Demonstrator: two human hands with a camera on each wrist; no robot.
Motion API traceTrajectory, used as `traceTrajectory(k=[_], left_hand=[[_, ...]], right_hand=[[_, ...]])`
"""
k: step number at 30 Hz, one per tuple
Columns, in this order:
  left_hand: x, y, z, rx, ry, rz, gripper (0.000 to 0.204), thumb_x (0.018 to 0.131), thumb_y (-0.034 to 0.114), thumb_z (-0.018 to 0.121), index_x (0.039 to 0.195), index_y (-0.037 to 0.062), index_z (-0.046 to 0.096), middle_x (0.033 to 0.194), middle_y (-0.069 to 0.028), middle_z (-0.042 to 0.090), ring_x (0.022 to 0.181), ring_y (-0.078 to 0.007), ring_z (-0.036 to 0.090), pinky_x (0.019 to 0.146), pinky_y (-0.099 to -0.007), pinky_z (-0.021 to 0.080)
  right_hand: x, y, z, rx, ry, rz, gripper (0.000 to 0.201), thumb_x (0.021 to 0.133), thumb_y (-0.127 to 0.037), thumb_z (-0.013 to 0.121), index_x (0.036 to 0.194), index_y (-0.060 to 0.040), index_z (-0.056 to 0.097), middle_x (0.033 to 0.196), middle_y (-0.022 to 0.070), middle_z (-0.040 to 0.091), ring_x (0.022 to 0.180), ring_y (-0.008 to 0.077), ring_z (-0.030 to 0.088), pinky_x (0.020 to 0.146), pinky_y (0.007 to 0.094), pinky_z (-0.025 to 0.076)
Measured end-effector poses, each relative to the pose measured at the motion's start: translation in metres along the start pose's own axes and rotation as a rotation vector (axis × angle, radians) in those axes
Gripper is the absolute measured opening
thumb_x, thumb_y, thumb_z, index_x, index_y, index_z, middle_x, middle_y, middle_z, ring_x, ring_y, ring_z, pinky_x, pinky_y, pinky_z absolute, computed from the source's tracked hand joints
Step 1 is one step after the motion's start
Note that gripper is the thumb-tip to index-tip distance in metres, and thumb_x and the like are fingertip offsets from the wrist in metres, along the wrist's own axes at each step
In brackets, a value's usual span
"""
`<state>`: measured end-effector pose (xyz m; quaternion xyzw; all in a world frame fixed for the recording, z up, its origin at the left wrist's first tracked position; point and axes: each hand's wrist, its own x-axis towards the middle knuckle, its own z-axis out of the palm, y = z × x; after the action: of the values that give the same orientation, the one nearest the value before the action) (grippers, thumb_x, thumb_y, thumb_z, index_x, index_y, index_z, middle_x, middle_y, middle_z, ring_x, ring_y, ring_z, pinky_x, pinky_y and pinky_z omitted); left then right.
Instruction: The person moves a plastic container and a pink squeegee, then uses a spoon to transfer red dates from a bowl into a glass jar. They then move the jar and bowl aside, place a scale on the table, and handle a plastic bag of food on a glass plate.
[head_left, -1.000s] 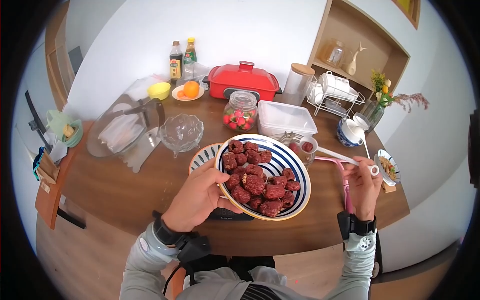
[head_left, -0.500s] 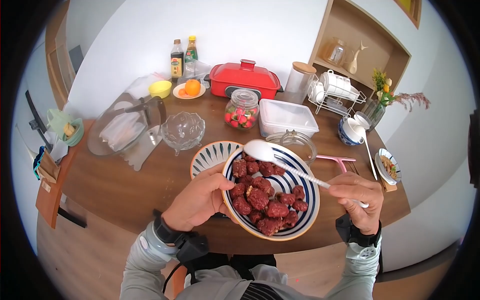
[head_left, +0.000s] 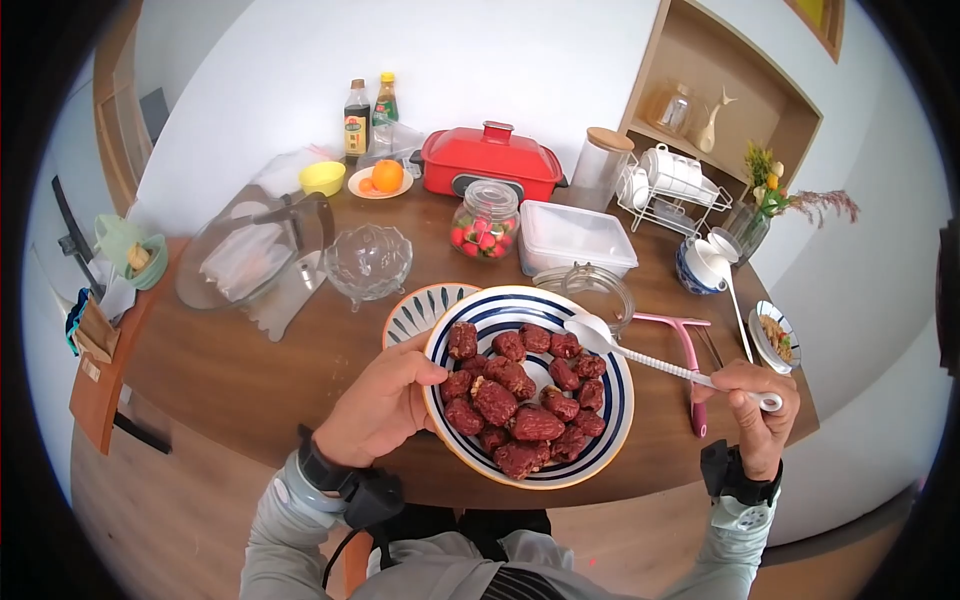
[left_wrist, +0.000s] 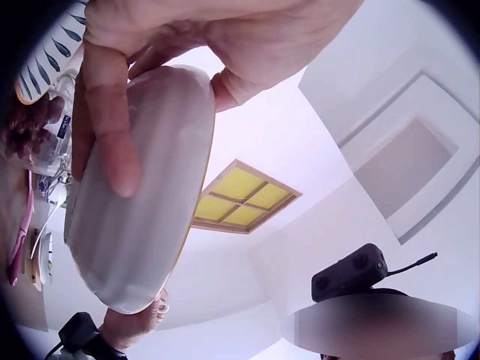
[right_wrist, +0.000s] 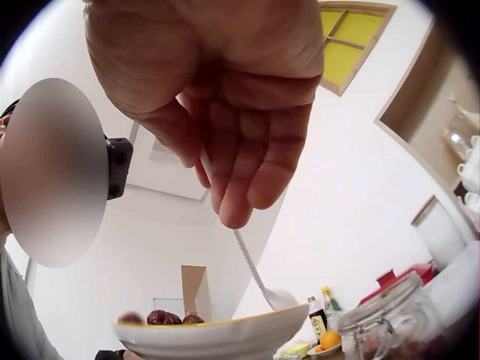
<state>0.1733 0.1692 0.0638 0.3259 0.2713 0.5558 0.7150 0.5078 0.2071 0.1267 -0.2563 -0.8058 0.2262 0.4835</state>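
My left hand [head_left: 375,405] grips the left rim of a white bowl [head_left: 612,440] with blue rings inside and a yellow edge. Wrinkled dark-red dates [head_left: 495,400] fill much of it, some showing pale nut pieces. In the left wrist view, fingers [left_wrist: 120,165] lie under the bowl's ribbed outside. On the other side, my right hand [head_left: 758,410] pinches the handle end of a white spoon [head_left: 650,362] with a twisted stem. The spoon's empty head is at the bowl's upper right rim, as the right wrist view shows too.
Behind the bowl are a leaf-patterned plate [head_left: 425,305] and an open clip-top glass jar [head_left: 610,300], with dates visible in the left wrist view. A pink peeler [head_left: 690,370] lies to the right. Farther back stand a plastic box [head_left: 578,240], a strawberry-filled jar [head_left: 488,215] and a red cooker [head_left: 492,160].
The spoon carried a date from over the glass jar to the bowl and turned over above it. Now it is empty and drawn back right. The bowl first came nearer, then shifted slightly left.
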Motion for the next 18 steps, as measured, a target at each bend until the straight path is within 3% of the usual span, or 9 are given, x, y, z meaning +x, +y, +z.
traceTrajectory(k=[2,8,11,15,18], left_hand=[[-0.001,0.0,-0.001,0.009,-0.017,0.001,0.051,0.082,0.009,0.045,0.131,0.0002,0.036,0.12,-0.012,0.054,0.098,-0.0205,0.062,0.074,-0.0367,0.057],[-0.001,0.001,0.003,0.006,-0.029,-0.03,0.048,0.084,0.011,0.046,0.129,0.0009,0.037,0.117,-0.0126,0.056,0.094,-0.0211,0.063,0.068,-0.0364,0.059],[0.003,-0.001,0.008,0.019,-0.034,-0.043,0.047,0.084,0.012,0.046,0.129,0.0011,0.038,0.117,-0.0129,0.055,0.094,-0.0213,0.063,0.066,-0.0362,0.059],[0.01,-0.004,0.012,0.049,-0.091,-0.057,0.047,0.084,0.012,0.045,0.13,0.0013,0.038,0.119,-0.0133,0.054,0.093,-0.0217,0.063,0.063,-0.0359,0.06],[0.01,-0.003,0.017,0.068,-0.068,-0.112,0.051,0.08,0.008,0.047,0.13,-0.0015,0.038,0.122,-0.0133,0.053,0.105,-0.0212,0.059,0.084,-0.0372,0.053]], right_hand=[[-0.005,0.002,0.0,0.031,-0.008,0.056,0.021,0.086,-0.014,0.058,0.091,0.0058,0.064,0.074,0.0168,0.066,0.054,0.0156,0.056,0.047,0.0242,0.04],[-0.023,0.026,0.014,0.318,0.241,0.243,0.023,0.089,-0.015,0.053,0.093,0.0053,0.062,0.073,0.017,0.065,0.063,0.0227,0.064,0.058,0.0295,0.05],[-0.025,0.032,0.026,0.396,0.224,0.303,0.023,0.09,-0.016,0.053,0.094,0.0054,0.061,0.073,0.0172,0.065,0.063,0.0241,0.064,0.064,0.0327,0.052],[-0.022,0.046,0.026,0.552,0.261,0.417,0.022,0.09,-0.014,0.05,0.095,0.0046,0.061,0.076,0.0173,0.066,0.063,0.0239,0.064,0.063,0.033,0.052],[-0.023,0.056,0.027,0.661,0.302,0.469,0.022,0.09,-0.014,0.048,0.096,0.004,0.06,0.076,0.0165,0.066,0.062,0.0236,0.064,0.061,0.0313,0.051]])
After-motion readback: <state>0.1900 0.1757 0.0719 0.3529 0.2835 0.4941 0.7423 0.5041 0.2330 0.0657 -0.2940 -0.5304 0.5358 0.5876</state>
